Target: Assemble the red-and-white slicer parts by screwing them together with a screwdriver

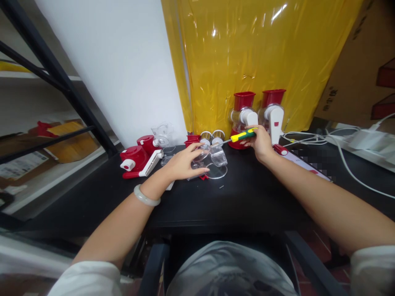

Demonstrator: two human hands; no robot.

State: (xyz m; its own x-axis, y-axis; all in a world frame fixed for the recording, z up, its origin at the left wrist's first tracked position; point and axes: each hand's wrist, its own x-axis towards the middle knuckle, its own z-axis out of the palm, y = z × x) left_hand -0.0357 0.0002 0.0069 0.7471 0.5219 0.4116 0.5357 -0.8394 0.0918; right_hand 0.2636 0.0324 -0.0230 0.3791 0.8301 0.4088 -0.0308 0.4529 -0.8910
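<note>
My right hand [260, 142] is closed around the green and yellow handle of a screwdriver [241, 135]. Its metal shaft points left, and the tip reaches a clear plastic housing [218, 156]. My left hand [185, 161] wraps its thumb and fingers round the left side of that housing. Under and beside the housing lies a clear round rim [217, 172], with a small red part [203, 177] near it. Just behind stand two metal grater drums [218, 136] and a red plastic piece [191, 140].
Two assembled red and white rotary graters [274, 113] stand at the back. Red grater bases [134, 158] with white crank parts lie to the left. White cables [308, 137] run along the right of the black table [240, 205]. A small pin [221, 187] lies in front.
</note>
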